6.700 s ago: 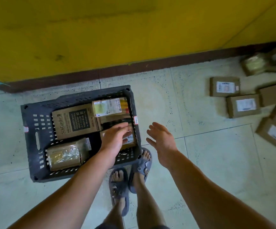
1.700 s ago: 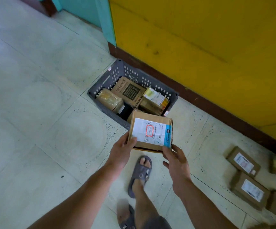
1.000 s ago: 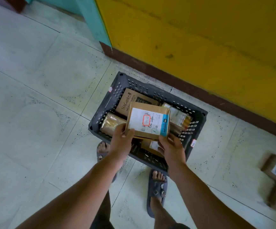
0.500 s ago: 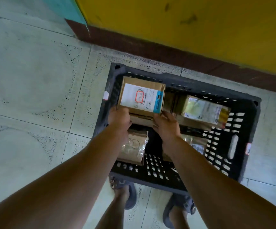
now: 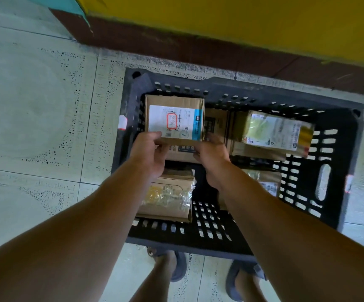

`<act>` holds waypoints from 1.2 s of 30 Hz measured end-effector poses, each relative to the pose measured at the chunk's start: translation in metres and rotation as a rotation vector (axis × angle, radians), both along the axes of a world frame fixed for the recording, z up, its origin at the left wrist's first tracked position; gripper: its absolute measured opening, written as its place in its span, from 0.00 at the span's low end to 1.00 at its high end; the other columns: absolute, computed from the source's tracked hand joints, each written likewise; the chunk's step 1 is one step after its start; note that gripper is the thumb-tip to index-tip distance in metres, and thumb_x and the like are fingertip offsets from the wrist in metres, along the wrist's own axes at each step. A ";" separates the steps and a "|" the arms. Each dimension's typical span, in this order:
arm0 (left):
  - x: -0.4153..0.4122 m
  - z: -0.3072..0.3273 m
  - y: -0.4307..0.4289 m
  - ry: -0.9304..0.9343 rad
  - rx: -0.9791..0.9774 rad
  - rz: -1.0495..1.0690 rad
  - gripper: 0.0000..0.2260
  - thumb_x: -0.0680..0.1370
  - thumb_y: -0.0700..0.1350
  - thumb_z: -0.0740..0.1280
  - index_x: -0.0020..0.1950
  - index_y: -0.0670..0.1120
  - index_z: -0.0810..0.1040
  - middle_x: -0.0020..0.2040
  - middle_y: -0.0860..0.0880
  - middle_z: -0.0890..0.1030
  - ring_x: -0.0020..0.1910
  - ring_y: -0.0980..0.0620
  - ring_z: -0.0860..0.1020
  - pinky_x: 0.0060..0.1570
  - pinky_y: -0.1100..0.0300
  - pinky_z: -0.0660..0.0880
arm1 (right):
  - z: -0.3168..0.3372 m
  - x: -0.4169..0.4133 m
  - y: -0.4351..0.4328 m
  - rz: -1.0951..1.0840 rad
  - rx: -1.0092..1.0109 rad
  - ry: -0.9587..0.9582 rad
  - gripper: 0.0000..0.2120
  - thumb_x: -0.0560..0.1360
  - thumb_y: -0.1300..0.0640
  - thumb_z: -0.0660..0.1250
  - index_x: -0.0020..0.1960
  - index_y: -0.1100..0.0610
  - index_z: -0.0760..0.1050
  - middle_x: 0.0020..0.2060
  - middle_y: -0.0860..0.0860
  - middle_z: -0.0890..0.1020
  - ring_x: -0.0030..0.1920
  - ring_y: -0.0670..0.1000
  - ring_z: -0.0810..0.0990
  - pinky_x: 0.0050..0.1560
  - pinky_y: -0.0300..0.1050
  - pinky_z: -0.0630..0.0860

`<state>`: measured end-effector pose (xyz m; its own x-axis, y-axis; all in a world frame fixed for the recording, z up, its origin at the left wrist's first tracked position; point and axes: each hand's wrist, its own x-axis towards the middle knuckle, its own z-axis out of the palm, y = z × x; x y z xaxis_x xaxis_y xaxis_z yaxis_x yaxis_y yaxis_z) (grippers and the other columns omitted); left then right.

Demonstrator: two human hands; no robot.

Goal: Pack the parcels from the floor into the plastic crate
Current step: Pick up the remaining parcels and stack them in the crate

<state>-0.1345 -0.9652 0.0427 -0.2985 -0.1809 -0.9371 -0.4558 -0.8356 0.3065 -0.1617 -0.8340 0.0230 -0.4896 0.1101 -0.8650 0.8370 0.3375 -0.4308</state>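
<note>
Lowered into crate, labelled cardboard parcel held by both hands

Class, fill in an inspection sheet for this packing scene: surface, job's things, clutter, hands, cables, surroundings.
Surface: pale tiled floor, speckled.
Job's things: dark plastic crate on the floor; labelled box held over its far left corner; inside, printed box, yellow-labelled parcel, bubble-wrapped parcel, small parcel.
Clutter: nothing seen.
Hands: left hand and right hand both grip the labelled box's near edge.
Cables: nothing seen.
Surroundings: yellow wall with brown skirting; sandalled feet at the crate's near side.
</note>
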 end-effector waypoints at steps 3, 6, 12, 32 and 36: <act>0.007 0.005 0.003 -0.021 0.007 -0.008 0.13 0.77 0.35 0.64 0.61 0.42 0.77 0.56 0.42 0.83 0.57 0.46 0.81 0.62 0.54 0.75 | 0.014 0.006 0.008 -0.001 -0.043 0.003 0.18 0.77 0.54 0.65 0.66 0.49 0.69 0.47 0.47 0.77 0.46 0.48 0.78 0.58 0.53 0.78; 0.017 0.029 0.022 -0.016 -0.017 -0.075 0.16 0.75 0.38 0.65 0.63 0.45 0.77 0.59 0.44 0.80 0.60 0.48 0.78 0.59 0.55 0.75 | 0.046 0.018 0.019 0.020 -0.068 0.047 0.13 0.78 0.54 0.64 0.62 0.51 0.73 0.54 0.51 0.79 0.53 0.51 0.79 0.58 0.54 0.78; 0.030 0.108 0.091 0.031 -0.071 -0.260 0.13 0.79 0.42 0.63 0.63 0.45 0.77 0.56 0.46 0.83 0.57 0.49 0.81 0.60 0.52 0.75 | 0.135 0.051 0.086 -0.293 -0.163 0.055 0.12 0.78 0.62 0.63 0.57 0.51 0.77 0.54 0.52 0.82 0.57 0.55 0.80 0.61 0.53 0.77; 0.108 0.285 0.565 0.192 -0.161 -1.088 0.09 0.81 0.39 0.59 0.56 0.46 0.78 0.48 0.48 0.84 0.45 0.52 0.81 0.45 0.59 0.75 | 0.306 0.205 0.583 -0.601 0.003 0.167 0.17 0.77 0.59 0.63 0.65 0.55 0.75 0.54 0.51 0.81 0.52 0.50 0.80 0.55 0.46 0.78; 0.127 0.301 0.667 0.176 -0.109 -1.174 0.09 0.81 0.39 0.59 0.57 0.45 0.77 0.49 0.47 0.83 0.45 0.52 0.81 0.45 0.59 0.74 | 0.326 0.238 0.685 -0.680 0.045 0.171 0.16 0.78 0.61 0.62 0.66 0.56 0.74 0.58 0.51 0.80 0.56 0.50 0.79 0.57 0.44 0.76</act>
<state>-0.0074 -0.2984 0.3438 -0.4573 0.2124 -0.8636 -0.8693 0.0981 0.4844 0.0763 -0.1488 0.3489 -0.4282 0.4738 -0.7695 0.7906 -0.2161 -0.5730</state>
